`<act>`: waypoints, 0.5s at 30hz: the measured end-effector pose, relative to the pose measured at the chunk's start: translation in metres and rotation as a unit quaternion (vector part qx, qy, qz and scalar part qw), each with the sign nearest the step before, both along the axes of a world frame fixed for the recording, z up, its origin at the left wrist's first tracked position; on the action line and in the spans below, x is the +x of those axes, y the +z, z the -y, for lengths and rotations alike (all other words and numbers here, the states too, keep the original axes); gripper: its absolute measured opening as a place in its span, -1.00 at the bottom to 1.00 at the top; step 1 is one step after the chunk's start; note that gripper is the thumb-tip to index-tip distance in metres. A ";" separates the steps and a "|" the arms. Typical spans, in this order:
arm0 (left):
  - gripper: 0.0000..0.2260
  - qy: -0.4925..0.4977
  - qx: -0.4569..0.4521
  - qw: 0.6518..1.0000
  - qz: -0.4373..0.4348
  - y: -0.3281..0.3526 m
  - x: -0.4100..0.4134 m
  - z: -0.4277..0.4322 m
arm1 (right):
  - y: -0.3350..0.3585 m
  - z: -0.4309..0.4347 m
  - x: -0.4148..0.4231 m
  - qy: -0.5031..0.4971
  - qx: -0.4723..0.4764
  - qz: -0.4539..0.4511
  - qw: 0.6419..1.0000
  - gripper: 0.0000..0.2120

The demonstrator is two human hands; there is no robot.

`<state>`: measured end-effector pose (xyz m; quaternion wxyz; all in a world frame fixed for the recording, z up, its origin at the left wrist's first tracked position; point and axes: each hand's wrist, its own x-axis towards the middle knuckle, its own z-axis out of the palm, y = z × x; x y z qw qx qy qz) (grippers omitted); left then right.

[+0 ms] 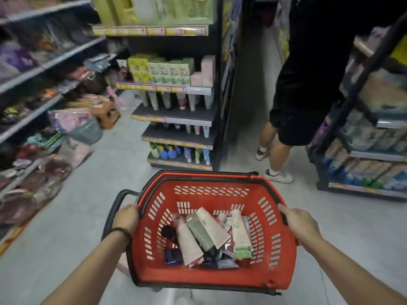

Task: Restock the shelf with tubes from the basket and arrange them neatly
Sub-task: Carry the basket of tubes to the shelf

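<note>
I hold a red plastic basket (273, 274) above the floor, one hand on each side. My left hand (126, 219) grips its left rim next to the black handle. My right hand (300, 223) grips the right rim. Inside lie several tubes (211, 236) in pink, green, white and blue, piled loosely. Ahead stands the end shelf (176, 115), with upright tubes (178, 101) in rows on its middle levels and green boxes above them.
A person in black shorts and white shoes (297, 119) stands in the aisle at the right, close to the shelf's end. Long shelves of packaged goods (33, 119) run along the left. Another rack (361, 150) stands at the right. Grey floor lies between.
</note>
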<state>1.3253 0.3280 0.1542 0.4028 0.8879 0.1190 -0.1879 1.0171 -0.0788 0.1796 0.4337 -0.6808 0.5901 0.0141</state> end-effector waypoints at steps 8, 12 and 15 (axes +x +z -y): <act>-0.64 -0.011 0.009 1.000 -0.026 -0.021 0.163 -0.049 | 0.009 -0.033 0.172 0.008 -0.014 -0.013 1.000 -0.46; -0.63 -0.029 0.028 0.999 -0.012 -0.026 0.236 -0.049 | 0.015 -0.032 0.239 0.007 -0.015 -0.013 1.000 -0.49; -0.63 -0.029 0.038 0.999 -0.016 -0.028 0.285 -0.040 | 0.011 -0.019 0.290 0.006 -0.010 -0.008 1.000 -0.49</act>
